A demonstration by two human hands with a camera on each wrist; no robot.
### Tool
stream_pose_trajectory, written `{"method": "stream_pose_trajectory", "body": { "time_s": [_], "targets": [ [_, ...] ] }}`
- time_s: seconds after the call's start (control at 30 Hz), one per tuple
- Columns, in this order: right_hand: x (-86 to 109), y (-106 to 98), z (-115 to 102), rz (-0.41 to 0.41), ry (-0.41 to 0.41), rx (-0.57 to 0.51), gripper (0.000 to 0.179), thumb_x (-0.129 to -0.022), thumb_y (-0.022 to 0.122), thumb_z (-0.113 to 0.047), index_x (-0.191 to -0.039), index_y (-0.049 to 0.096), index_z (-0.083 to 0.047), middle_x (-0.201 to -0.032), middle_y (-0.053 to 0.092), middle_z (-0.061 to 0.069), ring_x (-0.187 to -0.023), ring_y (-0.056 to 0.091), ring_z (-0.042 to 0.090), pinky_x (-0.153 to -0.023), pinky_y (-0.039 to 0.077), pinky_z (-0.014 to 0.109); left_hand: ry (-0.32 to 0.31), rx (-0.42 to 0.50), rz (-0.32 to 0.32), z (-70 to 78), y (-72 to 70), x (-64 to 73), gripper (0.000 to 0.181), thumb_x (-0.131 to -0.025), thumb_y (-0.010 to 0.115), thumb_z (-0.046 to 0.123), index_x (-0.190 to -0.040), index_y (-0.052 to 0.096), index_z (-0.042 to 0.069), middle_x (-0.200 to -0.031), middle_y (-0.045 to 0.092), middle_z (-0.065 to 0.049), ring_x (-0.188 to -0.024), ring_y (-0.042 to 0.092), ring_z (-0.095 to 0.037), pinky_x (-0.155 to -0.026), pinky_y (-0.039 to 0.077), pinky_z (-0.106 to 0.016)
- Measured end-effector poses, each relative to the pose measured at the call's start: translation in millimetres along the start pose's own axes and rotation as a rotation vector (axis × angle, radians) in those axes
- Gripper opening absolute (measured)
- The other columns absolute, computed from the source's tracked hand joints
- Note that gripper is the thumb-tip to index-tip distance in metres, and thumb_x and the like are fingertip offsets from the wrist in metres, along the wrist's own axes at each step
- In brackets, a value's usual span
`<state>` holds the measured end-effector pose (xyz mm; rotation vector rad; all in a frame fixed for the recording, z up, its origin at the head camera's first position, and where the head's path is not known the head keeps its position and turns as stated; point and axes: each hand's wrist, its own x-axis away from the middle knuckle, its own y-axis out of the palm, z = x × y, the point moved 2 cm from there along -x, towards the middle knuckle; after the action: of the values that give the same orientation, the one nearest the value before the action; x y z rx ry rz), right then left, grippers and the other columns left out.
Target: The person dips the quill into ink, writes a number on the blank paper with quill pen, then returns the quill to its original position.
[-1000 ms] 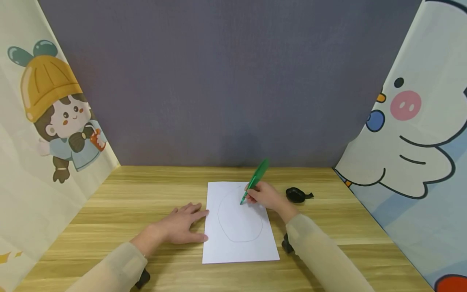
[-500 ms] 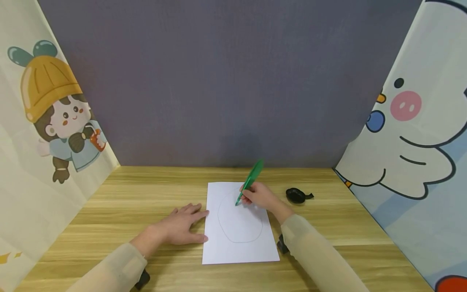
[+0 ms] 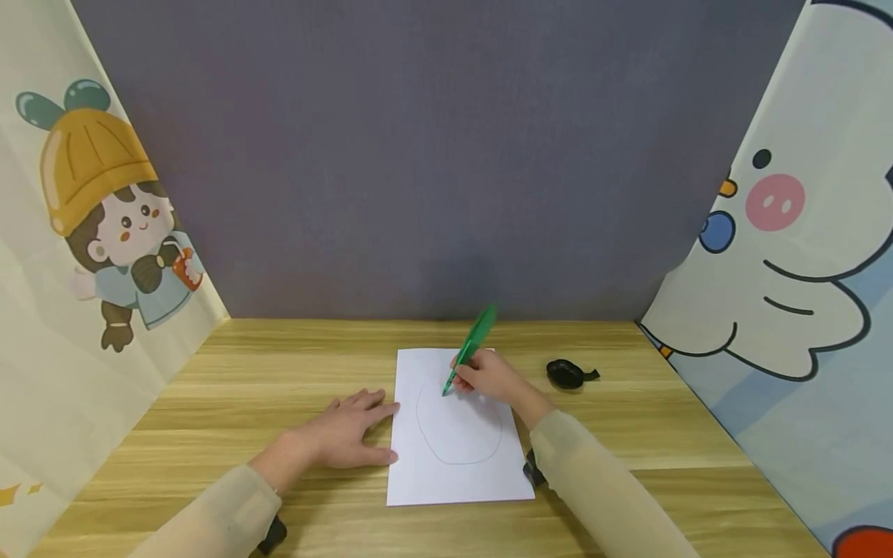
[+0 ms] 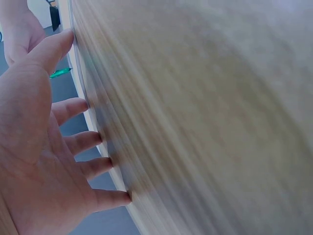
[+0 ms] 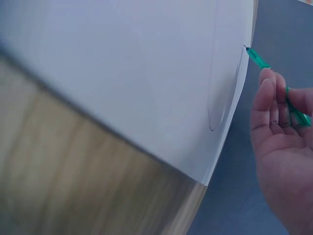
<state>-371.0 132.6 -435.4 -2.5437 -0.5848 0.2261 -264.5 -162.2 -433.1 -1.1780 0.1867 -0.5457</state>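
Observation:
A white sheet of paper (image 3: 460, 484) lies on the wooden table, bearing a thin, rounded outline drawn in a fine line. My right hand (image 3: 491, 377) pinches a green pen (image 3: 478, 332) with a wide, leaf-shaped top. The pen slants up to the right, its tip at the paper inside the upper left of the outline. In the right wrist view the pen's dark point (image 5: 248, 49) meets the sheet. My left hand (image 3: 342, 435) rests on the table with fingers spread, thumb and index fingertips at the paper's left edge. The left wrist view shows the fingertips (image 4: 124, 197) touching the surface.
Right of the sheet lies a small black oval object (image 3: 567, 374) with a short tab. A grey panel (image 3: 432, 155) stands at the table's back edge. Printed cartoon sheets (image 3: 781, 310) flank the table (image 3: 293, 356) on both sides.
My right hand has moved left and slightly toward me with the pen, its tip travelling from the upper middle toward the outline's left side. My left hand and the paper stay put.

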Motion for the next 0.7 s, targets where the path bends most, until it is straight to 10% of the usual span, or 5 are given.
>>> {"method": "stream_pose_trajectory", "body": {
  "time_s": [0.7],
  "targets": [
    [-2.4,14,-11,-0.039,-0.013,0.001,0.025,-0.112,0.057,-0.007,-0.124,0.071,0.009,-0.093,0.078,0.012,-0.08,0.073,0.016,-0.078,0.065,0.034,-0.002,-0.008,-0.007,-0.7,1.1,-2.1,0.092,-0.095,0.072,0.071,-0.168,0.047,0.021,-0.179,0.033,-0.02,-0.166,0.026,-0.051,-0.128,0.02,-0.082]
  ]
}}
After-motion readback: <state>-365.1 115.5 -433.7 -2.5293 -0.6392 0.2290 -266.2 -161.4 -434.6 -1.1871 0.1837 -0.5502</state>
